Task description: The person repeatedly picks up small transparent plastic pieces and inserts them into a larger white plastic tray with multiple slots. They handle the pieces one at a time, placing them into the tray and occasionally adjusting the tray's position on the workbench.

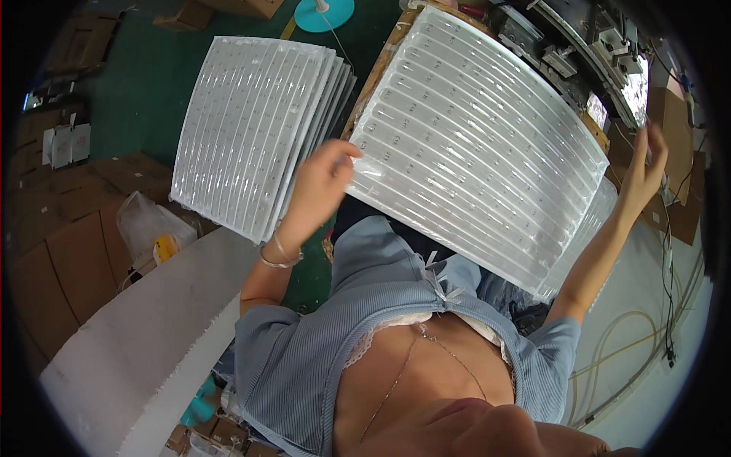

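I hold a large clear plastic blister tray [480, 145] with long ribbed rows above my lap. My left hand [324, 183] grips its near left corner, thumb on top. My right hand [646, 164] is raised at the tray's far right edge with fingers spread; whether it grips the tray cannot be told. More trays lie under it on the right [586, 236]. A stack of several similar trays [255, 129] stands fanned out to the left of my left hand.
A wooden-edged workbench [384, 61] with metal machine parts [579, 46] lies behind the tray. Cardboard boxes [68, 244] and a plastic bag [148, 225] sit at left, a white foam slab [145, 335] at lower left, cables [670, 305] at right, a teal base [324, 14] on the green floor.
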Demonstrator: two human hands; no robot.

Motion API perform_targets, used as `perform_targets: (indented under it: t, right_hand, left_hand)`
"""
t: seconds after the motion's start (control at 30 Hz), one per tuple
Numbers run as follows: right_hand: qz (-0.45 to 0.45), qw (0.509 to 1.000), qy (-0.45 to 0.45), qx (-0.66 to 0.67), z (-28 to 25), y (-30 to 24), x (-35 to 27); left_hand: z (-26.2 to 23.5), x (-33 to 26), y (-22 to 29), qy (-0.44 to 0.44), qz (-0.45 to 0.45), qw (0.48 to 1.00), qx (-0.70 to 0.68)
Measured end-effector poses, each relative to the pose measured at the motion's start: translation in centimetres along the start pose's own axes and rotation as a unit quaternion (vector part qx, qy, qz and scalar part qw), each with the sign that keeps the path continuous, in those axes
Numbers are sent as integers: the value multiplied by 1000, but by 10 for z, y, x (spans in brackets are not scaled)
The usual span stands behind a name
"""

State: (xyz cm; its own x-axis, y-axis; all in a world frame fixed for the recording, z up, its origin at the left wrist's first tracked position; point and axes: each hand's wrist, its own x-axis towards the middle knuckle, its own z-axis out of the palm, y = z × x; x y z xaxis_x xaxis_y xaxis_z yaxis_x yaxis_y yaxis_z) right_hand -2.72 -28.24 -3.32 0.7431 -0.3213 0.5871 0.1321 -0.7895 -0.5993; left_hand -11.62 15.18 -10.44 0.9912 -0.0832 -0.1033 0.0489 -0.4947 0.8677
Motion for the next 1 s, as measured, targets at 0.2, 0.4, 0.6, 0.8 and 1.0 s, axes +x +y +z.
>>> perform_targets:
  t: [0.2, 0.4, 0.6, 0.8, 1.0]
  right_hand:
    - [61, 994, -86, -13, -27, -26, -110]
    - [82, 993, -87, 15, -28, -38, -144]
    - [133, 990, 39, 20, -67, -29, -140]
    - [111, 993, -49, 8, -53, -33, -159]
    - [171, 984, -9, 45, -67, -12, -158]
  left_hand:
    - [31, -9, 8, -63, 225, 903, 362]
    - [36, 0, 10, -69, 291, 867, 398]
    - [12, -15, 5, -35, 213, 905, 367]
    - [8, -16, 9, -46, 205, 923, 322]
    - [15, 6, 4, 37, 171, 911, 373]
